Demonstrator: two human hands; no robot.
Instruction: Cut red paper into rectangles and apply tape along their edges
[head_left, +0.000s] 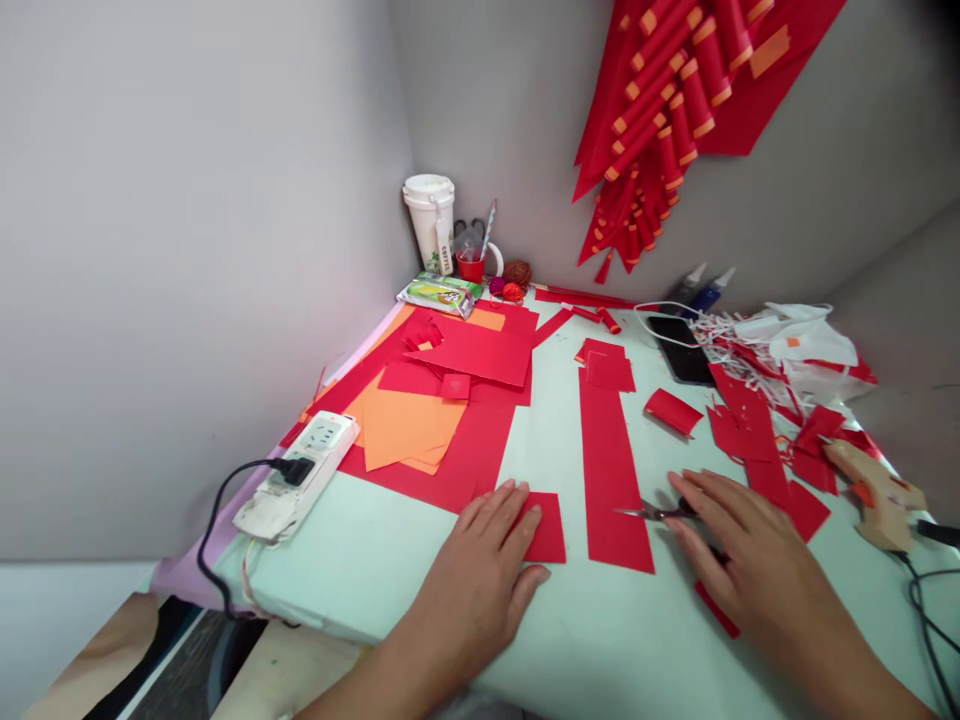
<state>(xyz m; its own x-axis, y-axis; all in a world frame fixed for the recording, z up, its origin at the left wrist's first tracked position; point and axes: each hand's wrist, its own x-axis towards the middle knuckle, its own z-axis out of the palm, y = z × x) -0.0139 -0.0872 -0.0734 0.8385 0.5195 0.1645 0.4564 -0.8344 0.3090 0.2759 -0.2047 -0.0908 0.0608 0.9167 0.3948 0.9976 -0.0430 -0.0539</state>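
Left hand point(491, 555) flat on cut red-paper rectangle point(547, 530); right hand point(750, 550) by metal scissors point(652, 511), hold unclear from here; long red-paper strip point(611, 460) uncut

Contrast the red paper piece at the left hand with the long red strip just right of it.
Size: the red paper piece is short, while the long red strip runs much farther back across the table.
Cover: the piece is partly hidden by the left hand; the strip has scissors over its right edge and small red sheets over its far end.
Shared: both are red and lie flat.
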